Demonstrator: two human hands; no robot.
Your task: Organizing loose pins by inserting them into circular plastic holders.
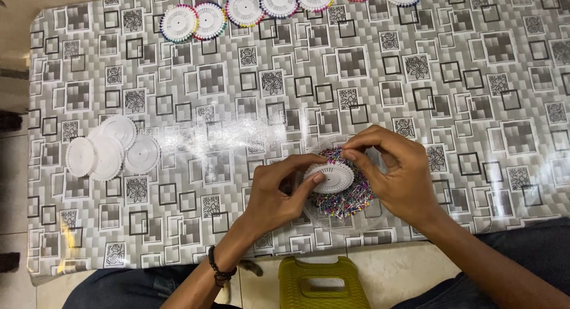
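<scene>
The left hand (274, 193) has its grip clamped on a small white pin wheel (329, 177), a round flat disc with a wavy edge. The thumb presses on top and the other fingers seem to hold it from under. The disc looks light and thin, and it may bend a little, so the edge is the best place to hold it. The right hand (399, 173) has its fingertips pinched together just beside the far edge of the disc; it may be holding a pin, but that is too small to tell. Right under both grips sits a clear round dish (349, 224) on the counter (297, 95). The dish is full of loose pins with colored heads (350, 197). The pins are tiny, sharp and slippery, so they should be picked up by the head. Well away to the left of the left grip lie some bare white discs (110, 151) in a little heap. Far beyond both grips, at the far edge of the counter, lies a row of filled wheels (243, 9) with colored pin heads all around.
</scene>
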